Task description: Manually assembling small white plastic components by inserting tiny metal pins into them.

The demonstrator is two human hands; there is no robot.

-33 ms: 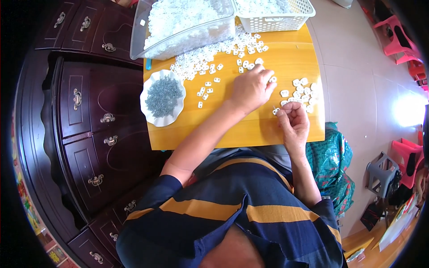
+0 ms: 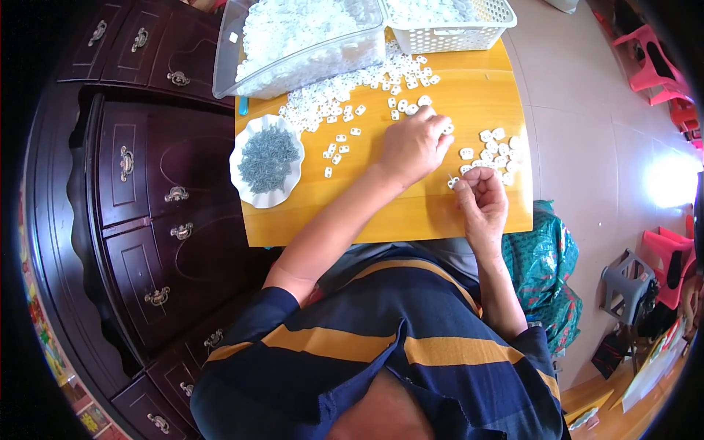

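Note:
My left hand (image 2: 415, 145) is over the middle of the table, fingers curled and closed on a small white plastic piece (image 2: 448, 129) at the fingertips. Closer to me, my right hand (image 2: 485, 207) pinches a small white two-hole plastic piece (image 2: 453, 182) between thumb and forefinger. A thin pin seems to stick up from that piece. Just beyond the right hand lies a group of rounded white plastic pieces (image 2: 501, 149). Several similar pieces (image 2: 403, 105) lie beside the left hand's knuckles. A scalloped white bowl (image 2: 240, 186) on the left holds a heap of thin grey metal pins (image 2: 268, 158).
A clear plastic bin (image 2: 315, 72) and a white perforated basket (image 2: 458, 40), both full of white pieces, stand at the table's far edge. Loose pieces (image 2: 323, 100) spill in front. Dark wooden drawers (image 2: 125, 205) border the left; a green bag (image 2: 544, 271) sits right of my lap.

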